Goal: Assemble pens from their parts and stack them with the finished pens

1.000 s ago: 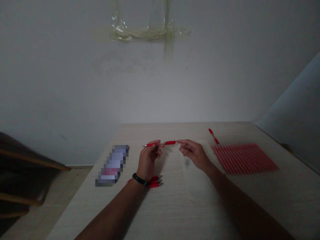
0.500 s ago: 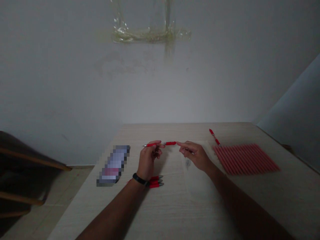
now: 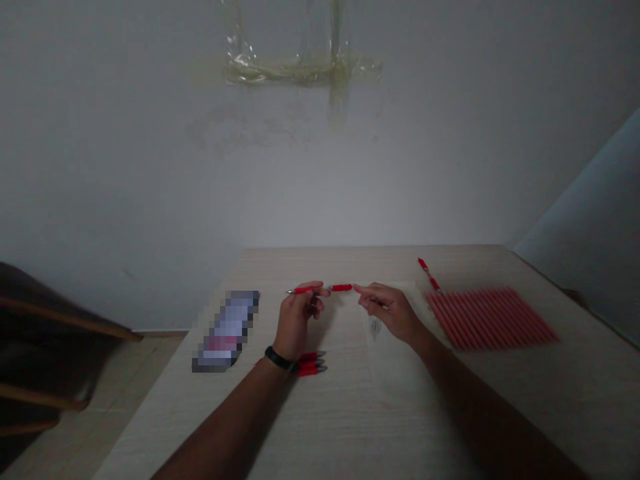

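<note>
Head camera looking straight down on the action, and the left hand (image 3: 299,321) is clenched around a red pen (image 3: 320,289), grasping it partway along the barrel, with the fingers (image 3: 315,307) curled in and the metal tip pointing off to the left. The pen is up over the counter (image 3: 320,427), lying almost level across the middle of the view. Over to the other side, the right hand (image 3: 389,310) has its index finger (image 3: 365,289) stretched toward the pen's red end, right beside it (touching or just short, too close to call from up here). That hand shows no grip on anything, and it sits above a pale sheet (image 3: 395,363), paper or thin plastic, hard to say.

Out on the right lies a tight slanted row of red pens (image 3: 490,319), with a single red pen (image 3: 429,274) just off its top corner. Down by the left wrist, a small bunch of red pen parts (image 3: 313,364) with dark tips sits just beside a black wristband (image 3: 279,359). Further left is a pixelated object (image 3: 225,331), too blurred to identify. Past the counter's edge are a dark chair with wooden rails (image 3: 35,333) and a tiled floor (image 3: 115,393).
</note>
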`<state>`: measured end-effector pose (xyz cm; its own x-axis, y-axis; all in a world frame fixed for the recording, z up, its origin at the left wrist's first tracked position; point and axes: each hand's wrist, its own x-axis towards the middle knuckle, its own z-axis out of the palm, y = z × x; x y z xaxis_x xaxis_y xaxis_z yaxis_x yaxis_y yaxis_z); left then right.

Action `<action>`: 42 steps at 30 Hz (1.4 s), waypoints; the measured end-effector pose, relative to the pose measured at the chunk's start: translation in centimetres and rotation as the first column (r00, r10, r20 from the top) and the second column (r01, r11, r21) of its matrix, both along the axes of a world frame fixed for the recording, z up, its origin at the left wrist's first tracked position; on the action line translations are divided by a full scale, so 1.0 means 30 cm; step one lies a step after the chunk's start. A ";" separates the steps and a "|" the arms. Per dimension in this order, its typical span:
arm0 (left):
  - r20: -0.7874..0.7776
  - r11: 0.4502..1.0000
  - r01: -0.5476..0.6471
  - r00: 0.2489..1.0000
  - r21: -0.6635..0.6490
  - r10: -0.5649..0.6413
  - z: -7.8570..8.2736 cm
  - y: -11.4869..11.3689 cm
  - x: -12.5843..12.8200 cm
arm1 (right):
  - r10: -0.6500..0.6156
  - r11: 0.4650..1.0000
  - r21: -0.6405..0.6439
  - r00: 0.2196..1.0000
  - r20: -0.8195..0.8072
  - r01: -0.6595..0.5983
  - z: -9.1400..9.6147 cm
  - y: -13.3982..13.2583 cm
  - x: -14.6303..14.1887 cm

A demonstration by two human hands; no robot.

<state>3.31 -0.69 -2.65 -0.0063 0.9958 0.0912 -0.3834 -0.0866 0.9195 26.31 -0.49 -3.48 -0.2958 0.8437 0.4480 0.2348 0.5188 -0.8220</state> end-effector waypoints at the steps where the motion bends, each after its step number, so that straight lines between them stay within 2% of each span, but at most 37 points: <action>1: -0.003 1.000 -0.001 1.000 0.000 0.001 0.000 0.000 0.000 | 0.001 1.000 0.006 1.000 0.003 -0.001 0.001 0.000 0.000; 7: -0.019 1.000 -0.006 1.000 0.014 0.006 -0.004 0.003 -0.002 | 0.020 1.000 0.008 1.000 0.016 -0.020 0.017 -0.006 0.002; 15: -0.016 1.000 -0.008 1.000 0.013 0.008 0.001 0.004 -0.004 | -0.014 1.000 -0.013 1.000 0.027 0.014 0.031 -0.007 0.009; 27: -0.047 1.000 0.014 0.999 0.020 -0.013 -0.008 0.005 -0.009 | 0.000 1.000 -0.016 1.000 0.028 0.001 0.019 -0.006 0.006; 30: -0.064 1.000 0.014 0.998 0.014 -0.013 -0.002 0.003 -0.006 | -0.044 0.997 -0.063 0.998 0.035 0.046 0.013 -0.006 0.004; 34: -0.094 0.998 0.057 0.994 0.004 -0.056 0.008 -0.003 0.001 | -0.148 0.983 -0.107 0.989 0.021 0.149 0.000 -0.001 -0.001; 42: -0.146 0.985 0.172 0.974 -0.022 -0.174 0.005 -0.009 0.009 | -0.119 0.984 -0.127 0.991 0.068 0.127 0.001 -0.004 -0.008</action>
<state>3.57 -0.96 -2.50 0.1787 0.9815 0.0692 -0.2528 -0.0221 0.9673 26.06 -0.60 -3.46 -0.2090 0.9255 0.3160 0.3409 0.3718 -0.8634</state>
